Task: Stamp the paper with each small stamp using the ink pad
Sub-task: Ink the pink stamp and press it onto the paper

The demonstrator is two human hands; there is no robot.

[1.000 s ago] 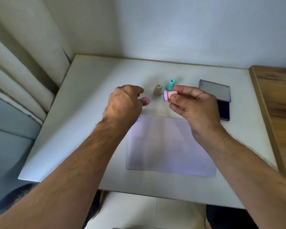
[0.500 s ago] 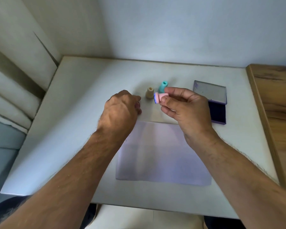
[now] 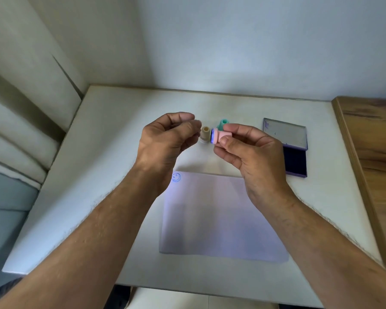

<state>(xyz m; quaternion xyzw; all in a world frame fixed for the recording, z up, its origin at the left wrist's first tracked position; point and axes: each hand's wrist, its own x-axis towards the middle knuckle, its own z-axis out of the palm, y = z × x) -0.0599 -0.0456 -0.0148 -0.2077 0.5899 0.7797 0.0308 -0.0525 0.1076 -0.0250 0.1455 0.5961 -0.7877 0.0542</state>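
My right hand (image 3: pixel 250 152) holds a small pink stamp (image 3: pixel 221 136) sideways above the table, its blue-inked face turned left. My left hand (image 3: pixel 167 141) is raised just left of it, thumb and fingers curled together; nothing shows between them. A beige stamp (image 3: pixel 205 134) and a teal stamp (image 3: pixel 223 124) stand upright on the table behind the hands. The ink pad (image 3: pixel 295 160) lies open at the right, its lid (image 3: pixel 284 132) folded back. The white paper (image 3: pixel 221 219) lies in front, with a blue smiley print (image 3: pixel 176 177) at its top-left corner.
The white table (image 3: pixel 112 152) sits in a corner, with walls behind and to the left. A wooden surface (image 3: pixel 374 152) borders it on the right. My forearms cross the table's front edge and cover part of the paper.
My left hand has lifted off the table towards the pink stamp, uncovering the smiley print. The pink disc seen at its fingertips earlier is out of sight. My right hand has barely moved.
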